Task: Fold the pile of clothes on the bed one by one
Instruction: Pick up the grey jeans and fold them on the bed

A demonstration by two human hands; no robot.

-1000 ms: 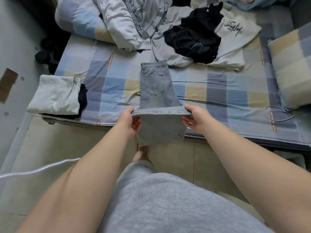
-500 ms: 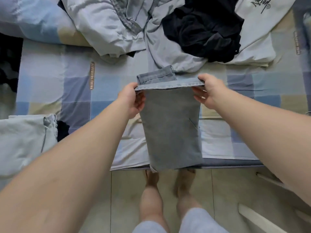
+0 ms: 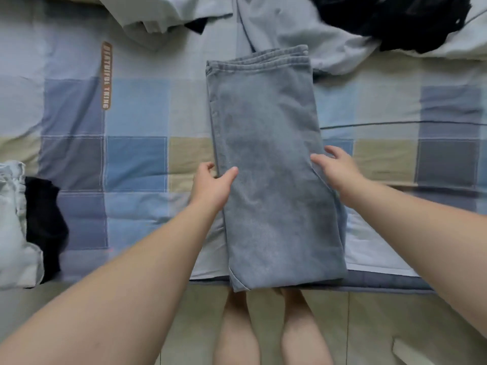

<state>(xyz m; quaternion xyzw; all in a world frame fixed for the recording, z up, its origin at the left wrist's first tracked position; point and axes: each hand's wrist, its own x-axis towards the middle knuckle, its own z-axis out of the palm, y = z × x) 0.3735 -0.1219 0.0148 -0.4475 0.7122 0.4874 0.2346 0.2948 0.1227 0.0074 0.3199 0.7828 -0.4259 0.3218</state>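
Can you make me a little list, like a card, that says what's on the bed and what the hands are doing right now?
being folded: grey jeans, lying flat on the bed, near end over the edge
left hand: on the jeans' left edge, thumb on top
right hand: open, at the jeans' right edge
folded stack: far left, pale over black
unfolded pile: behind the jeans, pale and black clothes

Grey jeans (image 3: 271, 164) folded long, flat on bed, near edge overhanging
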